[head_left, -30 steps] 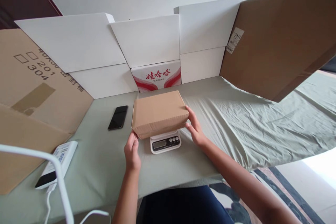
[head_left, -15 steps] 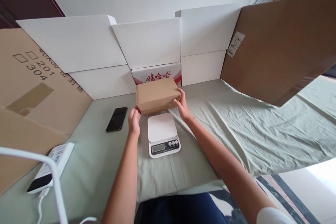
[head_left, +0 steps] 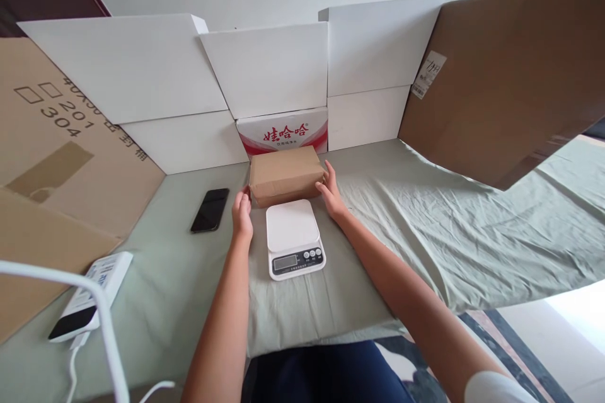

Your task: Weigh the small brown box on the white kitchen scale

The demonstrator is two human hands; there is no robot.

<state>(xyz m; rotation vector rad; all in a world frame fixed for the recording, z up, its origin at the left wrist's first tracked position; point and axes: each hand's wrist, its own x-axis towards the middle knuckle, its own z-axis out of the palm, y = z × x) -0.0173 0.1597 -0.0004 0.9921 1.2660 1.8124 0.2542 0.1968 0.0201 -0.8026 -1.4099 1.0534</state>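
A small brown cardboard box (head_left: 287, 171) lies flat on the green cloth, just behind a white kitchen scale (head_left: 293, 230). My left hand (head_left: 242, 209) is at the box's left end, its fingertips against the lower front corner. At the opposite end, my right hand (head_left: 332, 194) has its thumb toward the front and its fingers along the side. Between them the two hands hold the box. Nothing lies on the scale's platform, and its display looks blank. A black smartphone (head_left: 210, 210) rests left of my left hand.
White boxes (head_left: 269, 72) are stacked along the back, above a red-and-white printed carton (head_left: 283, 131). Large cardboard panels stand at left (head_left: 61, 138) and right (head_left: 501, 88). A white power bank (head_left: 92, 296) with a cable sits at the lower left, near a curved white tube (head_left: 101, 315).
The cardboard box has come down onto the cloth, uncovering more of the printed carton behind it. Both hands have stayed at its ends. My view has tilted slightly downward.
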